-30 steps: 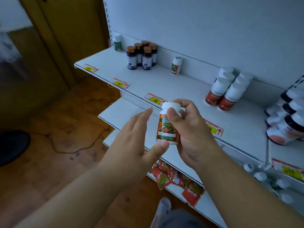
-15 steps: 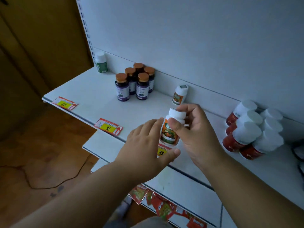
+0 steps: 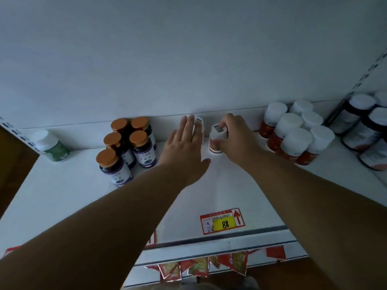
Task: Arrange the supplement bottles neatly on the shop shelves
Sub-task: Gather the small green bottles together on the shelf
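Down by the shelf lip sits the red-and-yellow price tag; further in, the right hand grips the small white-capped orange-label bottle, setting it upright mid-shelf. The left hand, fingers straight, reaches its matching white-capped twin bottle at the back wall. Next, judging by this: let go, then square the pair.

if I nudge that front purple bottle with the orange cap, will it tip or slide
The front purple bottle stands upright and looks taller than wide, so a push near its cap could tip it; a low push probably slides it on the smooth white shelf. Four more purple bottles stand close behind and might get knocked.
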The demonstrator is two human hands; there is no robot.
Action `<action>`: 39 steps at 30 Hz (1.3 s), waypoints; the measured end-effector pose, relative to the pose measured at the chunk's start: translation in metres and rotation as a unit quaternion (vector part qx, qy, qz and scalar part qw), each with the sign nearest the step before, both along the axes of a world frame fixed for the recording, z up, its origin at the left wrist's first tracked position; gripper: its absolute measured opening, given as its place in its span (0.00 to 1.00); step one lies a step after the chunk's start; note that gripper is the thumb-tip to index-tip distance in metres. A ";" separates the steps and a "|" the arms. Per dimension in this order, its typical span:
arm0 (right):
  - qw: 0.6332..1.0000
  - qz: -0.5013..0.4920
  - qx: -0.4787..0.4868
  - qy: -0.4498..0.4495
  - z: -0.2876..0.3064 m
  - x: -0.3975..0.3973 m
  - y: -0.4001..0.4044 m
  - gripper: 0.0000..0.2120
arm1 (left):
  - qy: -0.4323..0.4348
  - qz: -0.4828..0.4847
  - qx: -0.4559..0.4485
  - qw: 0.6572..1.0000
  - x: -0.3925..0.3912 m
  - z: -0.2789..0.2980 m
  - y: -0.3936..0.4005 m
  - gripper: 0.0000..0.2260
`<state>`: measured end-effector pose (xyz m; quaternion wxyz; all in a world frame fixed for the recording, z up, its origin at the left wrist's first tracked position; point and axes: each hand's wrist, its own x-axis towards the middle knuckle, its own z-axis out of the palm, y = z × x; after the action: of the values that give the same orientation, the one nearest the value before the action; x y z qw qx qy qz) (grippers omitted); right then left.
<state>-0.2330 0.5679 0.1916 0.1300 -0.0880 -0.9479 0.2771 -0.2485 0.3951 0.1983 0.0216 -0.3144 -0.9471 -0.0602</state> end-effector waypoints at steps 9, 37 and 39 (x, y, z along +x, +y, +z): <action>0.996 -0.042 0.076 0.015 -0.018 -0.033 -0.013 0.16 | -0.011 -0.044 -0.069 0.997 -0.031 -0.009 -0.007 0.42; 0.985 -0.169 -0.019 0.039 0.031 0.295 0.075 0.23 | -0.032 -0.228 0.129 0.965 0.200 0.007 0.088 0.38; 0.982 -0.184 -0.002 0.042 0.027 0.342 0.102 0.21 | -0.055 -0.242 0.137 0.959 0.243 0.000 0.119 0.38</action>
<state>0.1090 0.6701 0.2183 0.2184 -0.2494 -0.9088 0.2535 -0.0057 0.5143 0.1983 -0.0025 -0.5247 -0.8251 -0.2097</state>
